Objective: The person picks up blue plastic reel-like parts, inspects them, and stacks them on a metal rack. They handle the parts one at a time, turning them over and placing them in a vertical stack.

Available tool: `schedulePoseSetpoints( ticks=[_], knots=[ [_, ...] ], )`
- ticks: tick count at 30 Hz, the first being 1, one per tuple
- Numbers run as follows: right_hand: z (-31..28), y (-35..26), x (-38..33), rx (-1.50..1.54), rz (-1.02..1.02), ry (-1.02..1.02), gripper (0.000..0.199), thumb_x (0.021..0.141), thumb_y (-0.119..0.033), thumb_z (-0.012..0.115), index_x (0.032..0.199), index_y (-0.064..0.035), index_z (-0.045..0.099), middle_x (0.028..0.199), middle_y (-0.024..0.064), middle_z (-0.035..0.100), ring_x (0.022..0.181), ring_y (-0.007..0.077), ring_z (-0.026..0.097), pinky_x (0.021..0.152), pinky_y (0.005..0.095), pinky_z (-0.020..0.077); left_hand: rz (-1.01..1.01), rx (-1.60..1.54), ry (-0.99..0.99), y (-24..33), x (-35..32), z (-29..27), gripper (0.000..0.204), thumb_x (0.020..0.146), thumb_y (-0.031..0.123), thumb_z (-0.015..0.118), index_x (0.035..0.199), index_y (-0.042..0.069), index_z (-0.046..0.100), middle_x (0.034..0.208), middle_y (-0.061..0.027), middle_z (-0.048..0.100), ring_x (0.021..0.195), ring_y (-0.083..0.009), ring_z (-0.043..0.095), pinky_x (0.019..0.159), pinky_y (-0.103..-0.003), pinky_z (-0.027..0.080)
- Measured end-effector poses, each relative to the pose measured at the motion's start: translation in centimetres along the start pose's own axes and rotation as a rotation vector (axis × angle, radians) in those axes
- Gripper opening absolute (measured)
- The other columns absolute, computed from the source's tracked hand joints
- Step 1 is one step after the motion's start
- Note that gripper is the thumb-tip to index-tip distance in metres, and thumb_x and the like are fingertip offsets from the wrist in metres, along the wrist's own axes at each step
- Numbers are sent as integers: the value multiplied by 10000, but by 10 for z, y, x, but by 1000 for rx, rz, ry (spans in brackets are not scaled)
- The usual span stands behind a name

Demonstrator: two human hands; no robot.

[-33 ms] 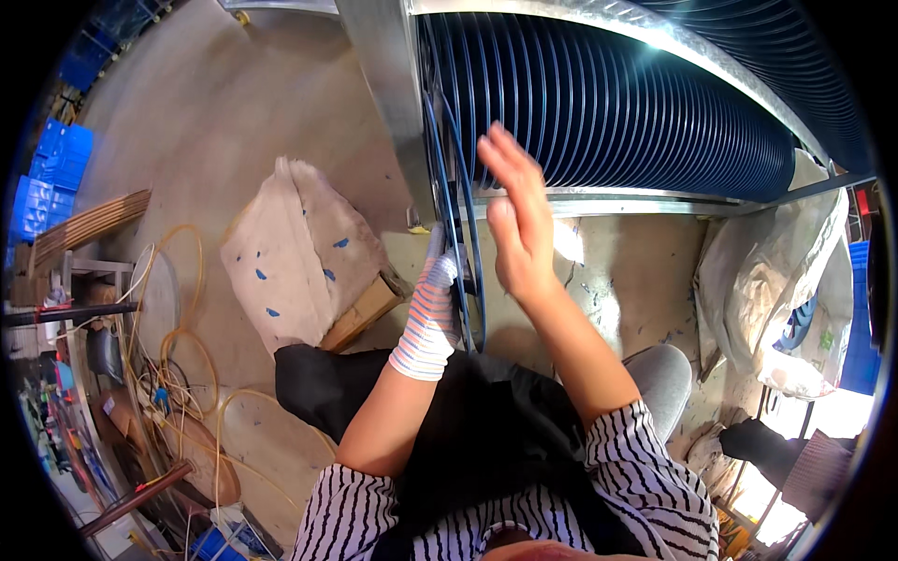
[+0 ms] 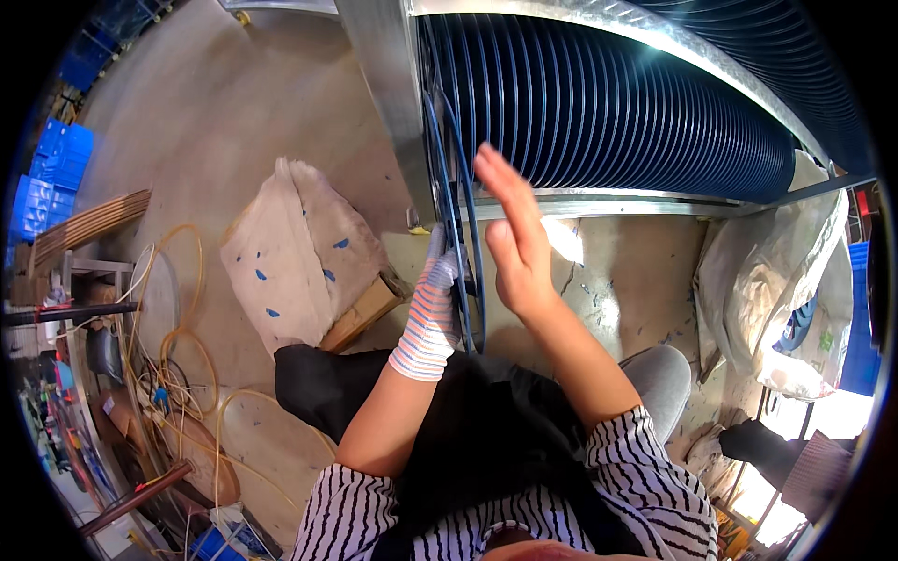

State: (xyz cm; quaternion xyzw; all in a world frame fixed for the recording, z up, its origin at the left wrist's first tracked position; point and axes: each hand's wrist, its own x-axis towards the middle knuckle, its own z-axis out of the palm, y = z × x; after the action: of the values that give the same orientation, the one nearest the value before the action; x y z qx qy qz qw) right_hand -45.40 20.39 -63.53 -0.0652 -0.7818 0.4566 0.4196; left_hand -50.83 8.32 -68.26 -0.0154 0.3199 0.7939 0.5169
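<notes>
A thin blue-rimmed reel [image 2: 476, 252] stands upright on edge in front of me, seen almost edge-on. My left hand [image 2: 437, 290], in a striped knit glove, holds it from its left side, fingers long against the outer face; the thumb is mostly hidden. My bare right hand [image 2: 520, 248] is raised just right of the reel, fingers stretched out and nothing in them. Beyond both hands, a long row of dark blue round rims [image 2: 608, 112] fills a metal rack.
The rack's post [image 2: 379, 75] rises close by the reel. Left lie a beige sheet [image 2: 299, 252] with blue scraps, a cardboard piece [image 2: 360, 313] and tangled yellow hoses [image 2: 198, 271]. Blue crates [image 2: 65, 154] stand far left. At right are a whitish plastic bag [image 2: 748, 280] and another person's sleeve [image 2: 823, 472].
My right hand has dropped slightly toward me. My left hand and the reel stay in place.
</notes>
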Motion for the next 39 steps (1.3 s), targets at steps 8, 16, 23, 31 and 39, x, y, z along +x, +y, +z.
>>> schedulePoseSetpoints(
  ticks=[8, 16, 23, 31, 39],
  knots=[
    [6, -34, -24, 357, 267, -163, 725, 985, -527, 443, 1396, 71, 445, 1449, 202, 457, 1359, 301, 421, 1122, 396, 301, 129, -20, -211, -22, 15, -20, 497, 1037, 323, 475, 1460, 84, 371, 1367, -19, 474, 1229, -107, 479, 1002, -262, 405],
    [-1, -71, -15, 534, 600, 100, 358, 1018, -238, 481, 1259, 20, 543, 959, 93, 692, 892, 137, 623, 833, 294, 494, 230, 37, -234, -30, 16, -26, 474, 1006, 291, 538, 1410, 69, 429, 1220, -17, 565, 1076, -97, 550, 955, -251, 438],
    [-117, -108, -27, 534, 651, -280, 443, 1033, -317, 446, 1301, 20, 547, 702, 24, 639, 706, 109, 594, 697, 274, 470, 645, 860, 189, 7, 9, -17, 622, 1011, 511, 406, 1292, -15, 586, 802, -38, 614, 669, -106, 540, 628, -253, 454],
    [-225, -88, -112, 769, 924, -61, 420, 1034, -301, 441, 1221, 36, 606, 584, -19, 501, 501, 80, 482, 703, 270, 496, 895, 1386, 142, -41, 9, -6, 551, 1031, 330, 383, 1409, -67, 434, 1142, -203, 616, 1030, -283, 589, 968, -388, 433],
    [-254, -88, -136, 505, 705, -198, 368, 1016, -359, 452, 1040, -27, 608, 618, 57, 599, 546, 175, 594, 585, 331, 485, 878, 1920, -284, -124, -32, 78, 870, 908, 431, 616, 1486, -86, 224, 1491, -314, 316, 1374, -455, 339, 1131, -524, 274]
  ],
)
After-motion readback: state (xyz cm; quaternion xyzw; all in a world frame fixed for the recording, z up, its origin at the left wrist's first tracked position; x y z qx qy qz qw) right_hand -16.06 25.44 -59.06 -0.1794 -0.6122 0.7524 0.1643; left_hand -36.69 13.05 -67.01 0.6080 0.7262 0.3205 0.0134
